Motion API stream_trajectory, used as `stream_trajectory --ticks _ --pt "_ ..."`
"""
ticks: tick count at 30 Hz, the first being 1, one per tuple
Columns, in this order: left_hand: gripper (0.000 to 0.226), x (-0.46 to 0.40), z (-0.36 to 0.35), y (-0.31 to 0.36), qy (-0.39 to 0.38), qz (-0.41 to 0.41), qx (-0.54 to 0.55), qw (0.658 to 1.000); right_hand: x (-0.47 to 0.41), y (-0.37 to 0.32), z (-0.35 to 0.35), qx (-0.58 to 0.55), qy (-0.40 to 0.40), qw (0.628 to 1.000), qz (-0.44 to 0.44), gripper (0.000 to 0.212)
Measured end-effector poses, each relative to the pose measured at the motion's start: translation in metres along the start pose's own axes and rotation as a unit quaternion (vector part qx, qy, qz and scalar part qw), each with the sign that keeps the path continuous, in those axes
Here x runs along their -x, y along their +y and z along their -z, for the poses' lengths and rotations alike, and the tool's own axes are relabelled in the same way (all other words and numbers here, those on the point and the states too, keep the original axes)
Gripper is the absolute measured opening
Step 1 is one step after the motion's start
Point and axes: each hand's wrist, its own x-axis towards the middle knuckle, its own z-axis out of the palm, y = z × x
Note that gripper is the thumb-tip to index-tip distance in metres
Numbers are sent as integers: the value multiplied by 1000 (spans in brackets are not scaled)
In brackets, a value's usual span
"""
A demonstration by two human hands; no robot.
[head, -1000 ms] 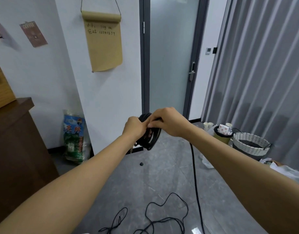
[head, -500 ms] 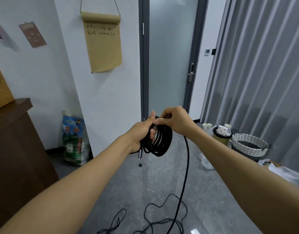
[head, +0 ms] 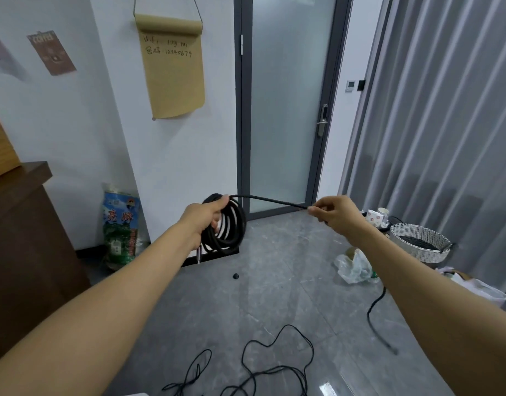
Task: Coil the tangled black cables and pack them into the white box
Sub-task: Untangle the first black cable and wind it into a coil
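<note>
While my left hand (head: pixel 204 217) grips the coiled black cable (head: pixel 227 224) at its top, thumb over the loops, my right hand (head: pixel 336 214) pinches the free run of the same cable between thumb and fingertips, out to the right at about the same height. Cable runs near-straight between the two hands. Coil hangs upright below the left hand, several loops, in front of the white wall. Metal plug (head: pixel 199 254) dangles beside the left wrist. Past the right hand the cable drops behind my forearm and shows again lower down, above the floor (head: pixel 274 304). Thinner loose black cable (head: pixel 274 370) lies tangled on the floor, bottom centre. Wicker basket (head: pixel 419 242) and a crumpled plastic bag (head: pixel 353 265) sit on the floor at right.
</note>
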Motion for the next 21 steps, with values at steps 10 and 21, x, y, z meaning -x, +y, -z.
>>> stream_trajectory --ticks 10,21 --pt "44 -21 9 -7 218 -88 -140 962 5 -6 -25 330 41 938 94 14" --pt "47 6 -42 -14 38 -169 -195 965 19 -67 -63 175 -137 928 299 16"
